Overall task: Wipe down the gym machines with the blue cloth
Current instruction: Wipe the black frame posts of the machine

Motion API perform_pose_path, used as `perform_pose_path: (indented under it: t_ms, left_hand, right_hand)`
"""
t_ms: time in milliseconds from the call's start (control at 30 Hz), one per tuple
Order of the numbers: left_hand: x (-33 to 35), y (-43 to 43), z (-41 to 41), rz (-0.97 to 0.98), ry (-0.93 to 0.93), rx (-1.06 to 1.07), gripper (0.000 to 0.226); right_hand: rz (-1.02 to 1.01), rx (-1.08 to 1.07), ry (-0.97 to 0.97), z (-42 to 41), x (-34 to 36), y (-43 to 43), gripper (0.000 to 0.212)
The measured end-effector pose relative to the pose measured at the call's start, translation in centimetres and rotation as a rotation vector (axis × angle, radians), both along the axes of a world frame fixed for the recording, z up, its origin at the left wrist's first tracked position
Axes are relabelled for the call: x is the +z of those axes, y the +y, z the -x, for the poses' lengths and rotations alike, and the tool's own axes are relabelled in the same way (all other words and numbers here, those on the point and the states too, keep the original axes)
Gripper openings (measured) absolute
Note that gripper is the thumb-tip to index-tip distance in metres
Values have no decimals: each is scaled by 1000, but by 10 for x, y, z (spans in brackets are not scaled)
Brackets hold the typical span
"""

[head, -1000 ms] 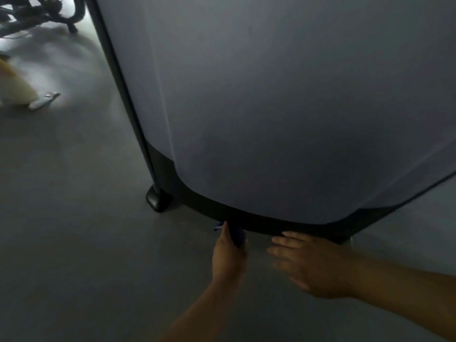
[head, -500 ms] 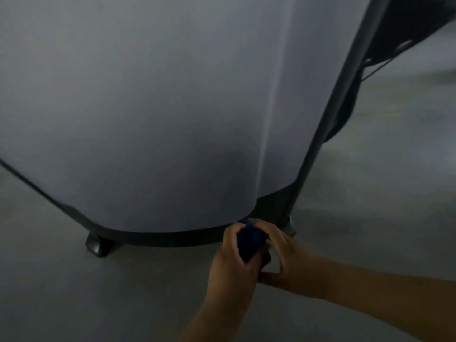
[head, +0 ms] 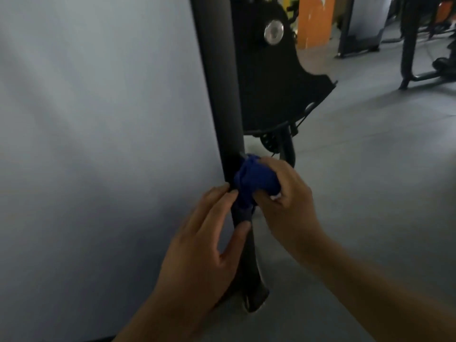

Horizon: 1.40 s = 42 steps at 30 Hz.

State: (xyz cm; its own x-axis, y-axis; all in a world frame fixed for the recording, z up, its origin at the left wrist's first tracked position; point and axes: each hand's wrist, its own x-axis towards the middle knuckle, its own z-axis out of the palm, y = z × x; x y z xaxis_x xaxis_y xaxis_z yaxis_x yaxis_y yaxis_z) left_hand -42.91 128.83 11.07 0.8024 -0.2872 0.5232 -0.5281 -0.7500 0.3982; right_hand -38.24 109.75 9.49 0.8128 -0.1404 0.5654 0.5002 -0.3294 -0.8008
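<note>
One deep-blue cloth (head: 254,178), seemingly bunched

Two hands are showing, the left hand (head: 204,245) and the right hand (head: 286,193); one blue cloth (head: 251,180), one black post (head: 219,82), one grey panel (head: 98,119), one silver disc (head: 274,32) and one orange column (head: 314,21) are appearing.
</note>
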Motion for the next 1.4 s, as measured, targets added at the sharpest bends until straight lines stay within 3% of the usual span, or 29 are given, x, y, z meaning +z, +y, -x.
perform_pose_path:
  t_ms: [133,267,433,567,733,833,1067,1167,1300,1400]
  left_hand:
    - [64,7,-27,-306,-440,15,40]
    - [149,8,-39,-557,-648,148,43]
    - [248,7,-48,-789,-647,317,59]
    - [331,10,-53,-828,-669,333,64]
    - [435,14,-59,-851,-666,296,67]
    - [495,10,-61,-841,-662,284,67]
    - [605,-4,-59,-796,-673,271,65]
    - [643,-10,-65,-821,-650,252,66]
    - [692,-24,-68,-790,-606,291,67]
    - [745,-31,-62,-764,-577,343,68]
  right_hand:
    - [-284,-52,-3,-43,61,22,42]
    - [-530,87,-36,-36,98,61,55]
    - [-438,-43,-76,-31,169,76,50]
    - [-350,-76,-152,-33,260,86,58]
    - [-441,-152,-76,-32,364,89,56]
    - [-389,-172,-57,-35,419,83,59]
    - [-319,-302,208,-28,492,78,48]
    - [-188,-271,367,-26,522,55,39]
    - [-210,-240,125,-18,597,35,47]
    - [-263,-89,-6,-29,671,27,50]
